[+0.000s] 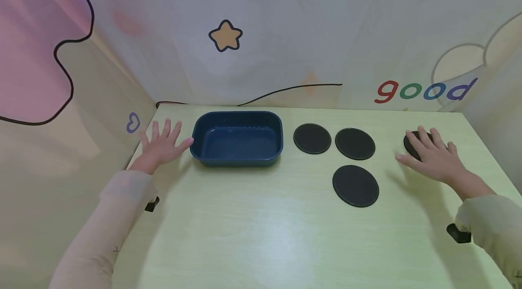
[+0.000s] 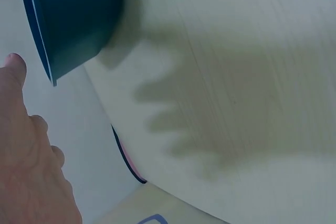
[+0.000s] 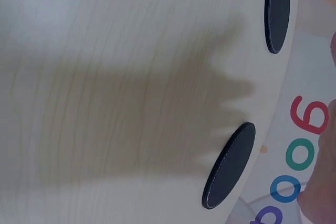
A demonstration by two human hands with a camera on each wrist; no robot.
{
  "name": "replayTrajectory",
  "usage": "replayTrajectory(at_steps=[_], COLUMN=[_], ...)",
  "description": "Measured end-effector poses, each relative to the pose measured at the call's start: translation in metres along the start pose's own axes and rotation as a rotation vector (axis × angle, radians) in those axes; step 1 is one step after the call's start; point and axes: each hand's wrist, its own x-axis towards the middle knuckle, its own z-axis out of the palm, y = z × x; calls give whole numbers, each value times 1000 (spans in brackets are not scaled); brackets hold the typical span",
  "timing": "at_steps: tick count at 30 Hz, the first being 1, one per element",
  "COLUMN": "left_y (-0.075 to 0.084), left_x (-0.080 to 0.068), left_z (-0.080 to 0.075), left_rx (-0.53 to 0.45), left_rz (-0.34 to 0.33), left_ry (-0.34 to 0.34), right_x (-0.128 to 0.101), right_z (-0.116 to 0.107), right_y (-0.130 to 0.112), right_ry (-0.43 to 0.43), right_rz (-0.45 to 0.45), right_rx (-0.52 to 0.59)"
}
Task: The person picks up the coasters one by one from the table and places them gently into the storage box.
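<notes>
A dark blue rectangular tray (image 1: pixel 238 158) stands empty on the pale table at the back left. My left hand (image 1: pixel 162 145) hovers open just left of it, fingers spread, thumb near the tray's corner (image 2: pixel 63 51). Three black round coasters lie to the tray's right: one (image 1: pixel 312 138), one (image 1: pixel 355 143), and a nearer one (image 1: pixel 355 185). A further black coaster (image 1: pixel 409 143) sits at the far right, partly covered by my right hand (image 1: pixel 432 155), which is open with straight fingers above it. The right wrist view shows this coaster (image 3: pixel 229 166) edge-on under the hand's shadow.
The pale wooden table (image 1: pixel 261 234) is walled by printed fabric on the left, back and right, with the word "good" (image 1: pixel 424 91) at the back right. Small black clips (image 1: pixel 458 233) sit at the table's side edges.
</notes>
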Motion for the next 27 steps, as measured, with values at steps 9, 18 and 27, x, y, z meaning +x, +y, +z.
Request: replayTrajectory(at_steps=[9,18,27], left_y=[16,25,22], left_x=[14,26,34], left_z=[9,8,16], left_rx=[-29,-264,-537], left_rz=[45,37,-16], left_ry=[48,196,204], right_x=[4,13,19], right_z=[11,20,23], right_y=[-27,-50,-63], right_ry=[5,21,-108], right_rz=[-71,-187,-128], right_rx=[-32,90,391])
